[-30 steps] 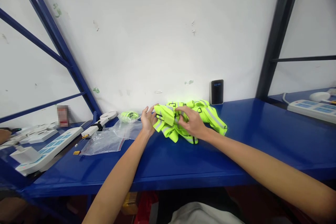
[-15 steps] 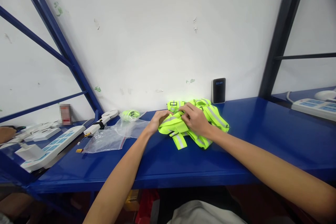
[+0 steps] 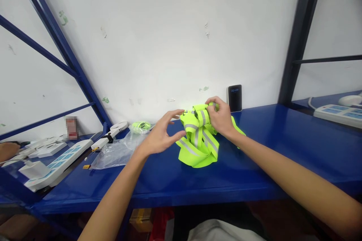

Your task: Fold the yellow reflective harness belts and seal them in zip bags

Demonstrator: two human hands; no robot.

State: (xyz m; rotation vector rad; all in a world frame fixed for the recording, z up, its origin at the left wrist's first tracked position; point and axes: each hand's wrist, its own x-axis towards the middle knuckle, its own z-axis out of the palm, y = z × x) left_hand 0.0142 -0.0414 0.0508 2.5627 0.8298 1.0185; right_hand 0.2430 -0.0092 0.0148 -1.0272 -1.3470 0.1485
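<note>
A tangle of fluorescent yellow reflective straps, lined with silver-grey strips, lies bunched on the blue table. My right hand is closed on the upper part of the straps and lifts some of them off the surface. To the left of the bundle, my left hand has its thumb and fingers spread apart, with the fingertips close to the straps' left edge. Whether those fingertips touch the fabric I cannot tell.
Left of the straps lie clear plastic bags, a second yellow bundle and a white handheld fan. A power strip stands at the far left. Against the wall leans a small dark-screened device; another power strip is at right.
My right hand has moved up and gathered the straps higher. My left hand has drawn back to the left and its fingers have opened. The straps now hang in a narrower bunch.
</note>
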